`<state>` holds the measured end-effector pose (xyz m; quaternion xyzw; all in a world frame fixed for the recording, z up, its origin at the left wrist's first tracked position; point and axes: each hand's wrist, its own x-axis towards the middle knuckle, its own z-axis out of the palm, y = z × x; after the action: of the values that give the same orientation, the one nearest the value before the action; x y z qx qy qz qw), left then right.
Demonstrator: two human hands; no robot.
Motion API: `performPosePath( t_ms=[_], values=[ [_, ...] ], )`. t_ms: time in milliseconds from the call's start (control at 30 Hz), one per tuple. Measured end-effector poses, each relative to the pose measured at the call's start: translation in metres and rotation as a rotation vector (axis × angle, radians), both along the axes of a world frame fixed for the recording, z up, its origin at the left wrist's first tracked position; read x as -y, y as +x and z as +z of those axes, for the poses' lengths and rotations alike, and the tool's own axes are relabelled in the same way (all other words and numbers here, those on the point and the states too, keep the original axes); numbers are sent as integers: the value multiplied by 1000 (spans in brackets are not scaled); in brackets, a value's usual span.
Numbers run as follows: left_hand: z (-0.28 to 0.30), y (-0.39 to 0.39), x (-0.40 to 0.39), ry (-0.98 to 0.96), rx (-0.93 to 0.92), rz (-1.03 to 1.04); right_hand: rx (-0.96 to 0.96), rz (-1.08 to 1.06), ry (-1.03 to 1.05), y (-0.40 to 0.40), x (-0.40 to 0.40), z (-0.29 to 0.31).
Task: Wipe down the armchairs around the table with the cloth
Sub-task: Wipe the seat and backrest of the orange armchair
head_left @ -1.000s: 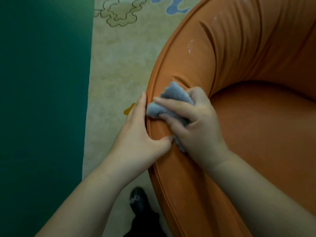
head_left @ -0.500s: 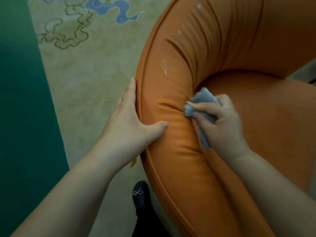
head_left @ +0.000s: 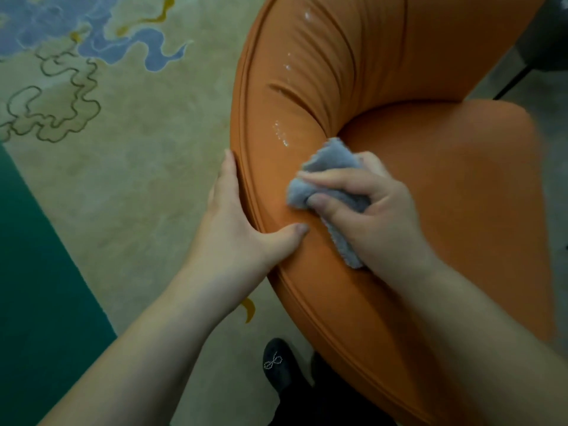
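Head camera view, looking down: a person leans over an orange armchair (head_left: 399, 72), both bare hands on its curved, padded arm. Right hand (head_left: 375, 216) grips a bunched grey cloth (head_left: 325, 173), fingers and thumb curled round it, pressing it against the top of the arm just beside the seat cushion (head_left: 455, 167). One corner of the cloth sticks up past the fingers; another trails out under the heel of the hand. Left hand (head_left: 236, 229) lies open against the arm's outer edge, fingers straight along the piped seam, thumb hooked over onto the top, near the cloth but not touching it. Small pale flecks (head_left: 281, 133) dot the upholstery beyond the cloth. Below, a beige carpet (head_left: 138, 179) with blue and outlined swirls meets a green band (head_left: 33, 287). A dark shoe (head_left: 276, 364) with a sparkly bow stands beside the chair's base.
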<state>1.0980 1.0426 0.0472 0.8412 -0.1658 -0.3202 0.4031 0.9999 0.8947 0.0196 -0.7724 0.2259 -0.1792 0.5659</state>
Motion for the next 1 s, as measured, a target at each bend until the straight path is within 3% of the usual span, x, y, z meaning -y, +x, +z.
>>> performPosePath(
  t_ms=[200, 333, 467, 600, 767, 933, 1000],
  values=[
    [-1, 18, 7, -31, -7, -8, 5, -206, 30, 26, 20, -7],
    [-3, 29, 10, -55, 6, -10, 134, -11, -162, 76, 6, 3],
    [2, 42, 16, -1, 3, -27, 76, -190, -84, 91, 39, -1],
    [5, 56, 33, 18, 71, -18, 131, 51, -150, 85, 24, 1],
    [14, 74, 54, 82, 96, -65, 138, -150, -111, 116, 55, -6],
    [18, 93, 68, 122, 129, -103, 180, -39, -200, 139, 58, -1],
    [18, 99, 72, 125, 120, -120, 146, -137, -149, 146, 72, -5]
  ],
)
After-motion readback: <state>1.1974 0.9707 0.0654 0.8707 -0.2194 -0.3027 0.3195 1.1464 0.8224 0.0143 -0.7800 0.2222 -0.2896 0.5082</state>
